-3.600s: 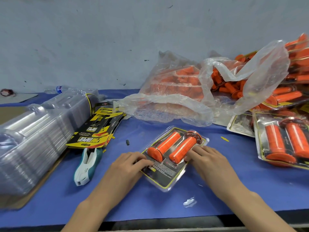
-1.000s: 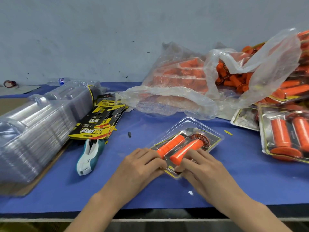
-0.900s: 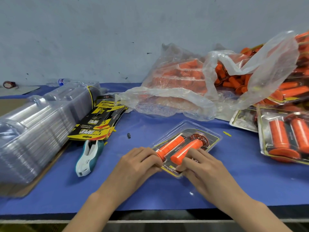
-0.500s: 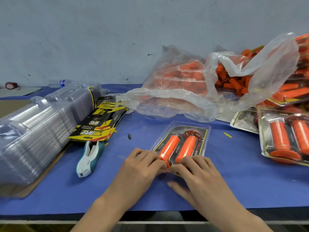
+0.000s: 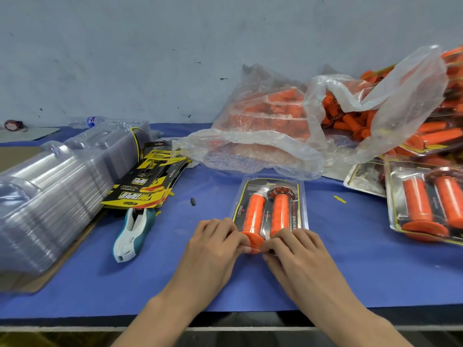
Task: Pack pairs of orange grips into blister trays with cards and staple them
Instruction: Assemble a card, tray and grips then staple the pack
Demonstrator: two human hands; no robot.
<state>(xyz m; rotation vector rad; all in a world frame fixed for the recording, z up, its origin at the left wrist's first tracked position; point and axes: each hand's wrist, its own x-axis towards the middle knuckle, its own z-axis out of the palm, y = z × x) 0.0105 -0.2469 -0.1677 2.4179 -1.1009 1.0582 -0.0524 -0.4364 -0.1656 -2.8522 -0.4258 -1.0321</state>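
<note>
Pinching the near edge of one blister tray (image 5: 271,182) with left-hand grip (image 5: 213,249) and right-hand grip (image 5: 298,254), fingers curled on it | tray lies on the counter (image 5: 350,259), two orange grips (image 5: 253,214) inside over one card (image 5: 293,220) | one stapler (image 5: 131,234) to the left | one clear bag (image 5: 275,126) behind, loose grips inside, too many to count | one empty-tray stack (image 5: 50,196) far left

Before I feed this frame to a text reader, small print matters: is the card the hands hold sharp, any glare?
Head view: on the blister pack only large lettering reads, small print is soft. Head view: glare streaks the tray stack, smeared toward the left edge. Head view: lighting even, shadows faint.
</note>
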